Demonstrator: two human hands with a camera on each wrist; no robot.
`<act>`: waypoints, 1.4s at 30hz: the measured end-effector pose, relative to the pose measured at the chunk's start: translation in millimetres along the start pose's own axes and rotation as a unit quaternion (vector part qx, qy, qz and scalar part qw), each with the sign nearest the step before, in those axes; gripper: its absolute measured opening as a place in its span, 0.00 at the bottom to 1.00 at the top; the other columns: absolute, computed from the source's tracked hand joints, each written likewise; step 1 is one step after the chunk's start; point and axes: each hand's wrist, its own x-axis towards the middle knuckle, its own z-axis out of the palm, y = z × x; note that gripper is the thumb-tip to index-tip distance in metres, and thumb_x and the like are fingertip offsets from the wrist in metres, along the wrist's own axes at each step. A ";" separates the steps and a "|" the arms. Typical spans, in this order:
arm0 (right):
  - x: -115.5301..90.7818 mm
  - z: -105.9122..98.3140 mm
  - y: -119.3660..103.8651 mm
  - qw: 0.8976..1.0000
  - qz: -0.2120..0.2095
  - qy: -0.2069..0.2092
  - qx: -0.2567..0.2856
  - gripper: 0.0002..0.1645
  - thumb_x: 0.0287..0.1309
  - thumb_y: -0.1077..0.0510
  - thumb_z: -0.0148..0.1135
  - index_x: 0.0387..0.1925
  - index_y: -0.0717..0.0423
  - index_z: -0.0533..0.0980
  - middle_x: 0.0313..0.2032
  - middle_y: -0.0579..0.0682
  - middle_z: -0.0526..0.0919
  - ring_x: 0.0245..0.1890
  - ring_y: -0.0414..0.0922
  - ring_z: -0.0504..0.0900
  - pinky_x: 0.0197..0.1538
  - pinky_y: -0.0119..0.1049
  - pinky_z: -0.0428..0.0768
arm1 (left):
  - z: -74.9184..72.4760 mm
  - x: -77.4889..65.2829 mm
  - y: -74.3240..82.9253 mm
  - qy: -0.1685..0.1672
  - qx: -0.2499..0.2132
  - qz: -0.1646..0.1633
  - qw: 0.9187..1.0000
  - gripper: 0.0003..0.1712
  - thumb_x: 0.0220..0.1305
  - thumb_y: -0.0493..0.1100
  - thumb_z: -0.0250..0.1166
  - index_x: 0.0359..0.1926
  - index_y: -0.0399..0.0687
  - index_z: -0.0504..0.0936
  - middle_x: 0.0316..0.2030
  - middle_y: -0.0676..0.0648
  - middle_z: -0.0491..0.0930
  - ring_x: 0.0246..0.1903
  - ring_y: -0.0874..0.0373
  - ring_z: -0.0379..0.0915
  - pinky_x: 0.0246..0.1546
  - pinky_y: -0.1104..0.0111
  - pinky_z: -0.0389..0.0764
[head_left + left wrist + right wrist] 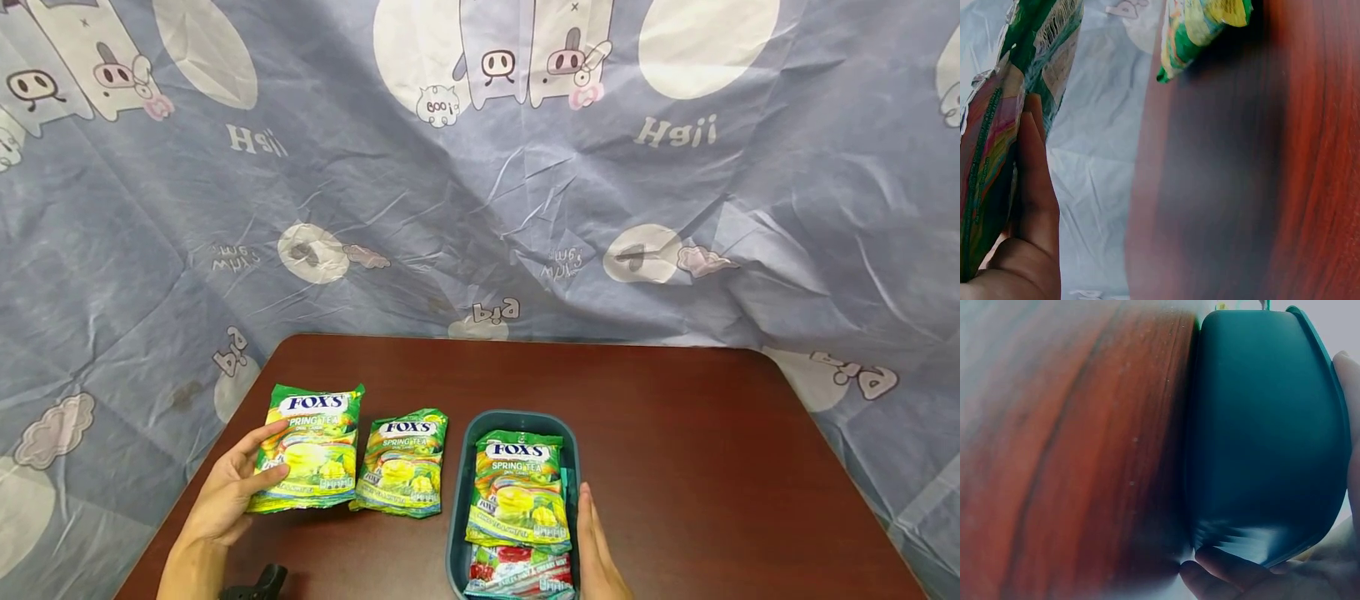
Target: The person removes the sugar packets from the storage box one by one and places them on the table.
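My left hand (pixel 225 492) holds a green and yellow bag of Fox's Spring Tea candy (pixel 318 450) by its left edge, thumb over the front. That bag is tilted up in the left wrist view, partly cut off. A second Spring Tea candy bag (pixel 405 467) lies just right of it on the table. Farther right stands a dark teal plastic container (pixel 454 517). Inside lie another Spring Tea bag (pixel 517 492) and, nearer me, a red and pale candy bag (pixel 517 575), partly covered. My right hand (pixel 596 550) rests against the container's right side, its visible fingers fairly straight.
The dark reddish-brown table (pixel 675 450) reaches back to a wrinkled grey-blue cloth (pixel 480 208) with cartoon prints. A black strap-like piece (pixel 258 583) shows by the left wrist. Something teal (pixel 564 483) stands along the container's inner right side.
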 end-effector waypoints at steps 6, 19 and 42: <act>-2.1 3.6 0.1 1.000 0.005 0.000 0.008 0.73 0.59 0.27 0.64 0.78 0.72 0.38 0.80 0.62 0.35 0.78 0.35 0.35 0.68 0.16 0.43 | -14.1 -2.6 -9.8 0.003 -0.014 -0.024 1.000 0.37 0.71 0.20 0.49 0.76 0.49 0.64 0.54 0.51 0.80 0.44 0.53 0.85 0.39 0.63 0.86; -0.4 2.2 -0.1 1.000 0.000 0.002 0.026 0.73 0.61 0.26 0.60 0.77 0.72 0.35 0.80 0.60 0.30 0.78 0.37 0.32 0.69 0.17 0.40 | -39.2 3.5 -28.3 0.001 -0.011 -0.069 0.998 0.37 0.73 0.22 0.49 0.78 0.48 0.58 0.55 0.51 0.80 0.46 0.52 0.84 0.42 0.62 0.86; 2.5 8.2 1.8 0.999 -0.031 0.028 0.028 0.71 0.63 0.23 0.51 0.76 0.76 0.38 0.79 0.67 0.35 0.79 0.43 0.36 0.72 0.22 0.40 | -53.9 17.2 -50.6 -0.050 -0.009 -0.097 0.994 0.35 0.73 0.22 0.48 0.77 0.47 0.61 0.55 0.49 0.81 0.50 0.52 0.82 0.47 0.62 0.85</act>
